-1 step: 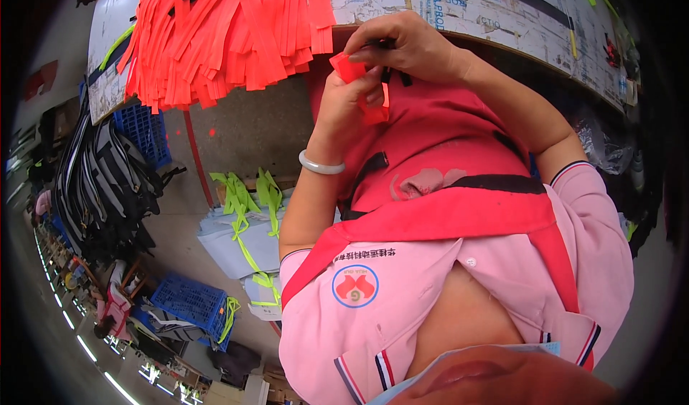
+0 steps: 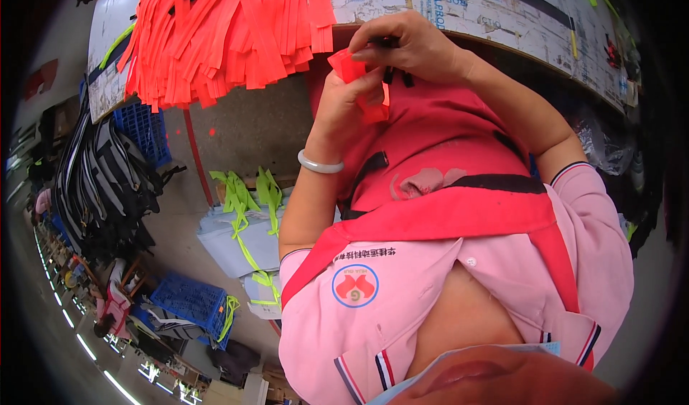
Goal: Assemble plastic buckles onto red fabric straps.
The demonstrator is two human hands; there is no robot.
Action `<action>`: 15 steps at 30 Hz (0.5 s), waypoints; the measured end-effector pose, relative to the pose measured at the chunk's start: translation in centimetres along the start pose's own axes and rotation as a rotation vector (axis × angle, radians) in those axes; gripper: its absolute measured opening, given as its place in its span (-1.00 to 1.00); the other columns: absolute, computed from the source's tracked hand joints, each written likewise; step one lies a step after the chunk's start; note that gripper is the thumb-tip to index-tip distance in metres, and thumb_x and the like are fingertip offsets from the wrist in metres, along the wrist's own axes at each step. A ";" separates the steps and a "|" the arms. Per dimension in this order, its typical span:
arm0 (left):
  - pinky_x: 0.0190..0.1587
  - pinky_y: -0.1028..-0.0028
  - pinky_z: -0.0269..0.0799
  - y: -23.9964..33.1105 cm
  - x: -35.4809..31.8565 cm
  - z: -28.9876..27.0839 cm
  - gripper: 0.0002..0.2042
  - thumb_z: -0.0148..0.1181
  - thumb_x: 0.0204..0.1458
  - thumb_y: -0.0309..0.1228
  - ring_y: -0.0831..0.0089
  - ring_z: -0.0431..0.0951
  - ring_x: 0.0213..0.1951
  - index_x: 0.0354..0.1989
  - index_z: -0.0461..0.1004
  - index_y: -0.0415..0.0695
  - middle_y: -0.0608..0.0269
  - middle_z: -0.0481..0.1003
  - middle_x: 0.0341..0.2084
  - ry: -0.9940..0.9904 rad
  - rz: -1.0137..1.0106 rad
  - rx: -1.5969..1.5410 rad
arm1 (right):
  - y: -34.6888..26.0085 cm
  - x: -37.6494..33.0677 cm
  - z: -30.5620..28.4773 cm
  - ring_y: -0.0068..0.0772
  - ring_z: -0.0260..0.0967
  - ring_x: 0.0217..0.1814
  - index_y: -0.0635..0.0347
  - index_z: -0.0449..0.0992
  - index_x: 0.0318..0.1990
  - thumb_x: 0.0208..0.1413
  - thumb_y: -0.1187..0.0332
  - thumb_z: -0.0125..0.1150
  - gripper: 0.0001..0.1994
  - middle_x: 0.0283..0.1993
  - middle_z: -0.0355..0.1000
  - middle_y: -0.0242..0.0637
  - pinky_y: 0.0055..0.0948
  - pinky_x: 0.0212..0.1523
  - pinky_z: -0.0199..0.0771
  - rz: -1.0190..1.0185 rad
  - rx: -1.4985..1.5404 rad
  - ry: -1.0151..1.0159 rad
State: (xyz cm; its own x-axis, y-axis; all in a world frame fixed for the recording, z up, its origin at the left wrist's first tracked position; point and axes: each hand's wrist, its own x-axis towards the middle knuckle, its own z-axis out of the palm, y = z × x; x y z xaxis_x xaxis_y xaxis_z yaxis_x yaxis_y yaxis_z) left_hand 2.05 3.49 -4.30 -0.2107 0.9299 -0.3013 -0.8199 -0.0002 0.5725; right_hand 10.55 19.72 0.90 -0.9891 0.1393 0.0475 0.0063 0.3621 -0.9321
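My left hand (image 2: pixel 352 104), a pale bangle on its wrist, is closed around a folded orange-red strap (image 2: pixel 347 66). The strap's other end hangs out below the fingers. Close against it, the fingertips of my right hand (image 2: pixel 410 43) pinch the strap's upper end. A small black piece (image 2: pixel 387 42) shows under the right fingers, and black ends dangle below that palm; their exact kind is partly hidden. Both hands are in front of the red apron (image 2: pixel 445 125), by the table edge. A thick pile of orange-red straps (image 2: pixel 230 39) drapes over that edge to the left.
The worktable (image 2: pixel 387 3) has a patched, printed covering. Black and grey straps (image 2: pixel 108 182) hang at the left near a blue crate (image 2: pixel 143 132). Pale stacked sheets (image 2: pixel 230 240) tied with lime ribbon lie below, with another blue crate (image 2: pixel 190 301) and a person (image 2: pixel 115 304) farther off.
My right fingers have shifted very slightly around the black piece and the strap's end. Everything else looks the same.
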 end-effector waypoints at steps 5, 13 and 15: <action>-0.25 0.51 0.44 1.2 -0.6 0.6 -0.69 -0.04 0.26 -0.32 0.46 0.49 -0.35 0.00 0.38 -0.33 0.07 0.51 -0.19 0.117 0.076 0.000 | 0.1 -1.4 -0.8 -0.74 0.28 -0.38 0.29 0.49 -0.28 0.19 0.38 0.14 -0.86 -0.46 0.37 -0.49 -0.67 -0.35 0.32 0.146 0.206 0.148; -0.39 0.68 0.29 1.1 -0.5 1.7 -0.93 0.25 0.06 -0.53 0.72 0.38 -0.46 -0.31 0.55 -0.25 0.49 0.47 -0.49 0.272 0.328 0.539 | 0.7 -2.4 0.1 -0.66 0.19 -0.37 0.30 0.43 -0.29 0.21 0.34 0.11 -0.83 -0.44 0.33 -0.41 -0.59 -0.30 0.27 0.128 0.033 0.048; -0.39 0.67 0.29 1.1 -0.6 1.4 -0.93 0.24 0.06 -0.52 0.72 0.38 -0.45 -0.31 0.55 -0.24 0.49 0.47 -0.48 0.274 0.282 0.532 | 0.9 -2.5 0.4 -0.59 0.18 -0.41 0.32 0.39 -0.27 0.22 0.34 0.08 -0.82 -0.49 0.30 -0.35 -0.50 -0.34 0.28 0.058 -0.030 0.072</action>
State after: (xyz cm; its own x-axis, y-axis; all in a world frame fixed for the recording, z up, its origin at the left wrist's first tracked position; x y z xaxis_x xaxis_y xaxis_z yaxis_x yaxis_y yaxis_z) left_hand 2.05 3.44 -2.41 -0.5641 0.7937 -0.2278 -0.3539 0.0169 0.9351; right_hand 12.95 19.29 -0.18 -0.9738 0.2266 0.0201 0.0690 0.3784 -0.9231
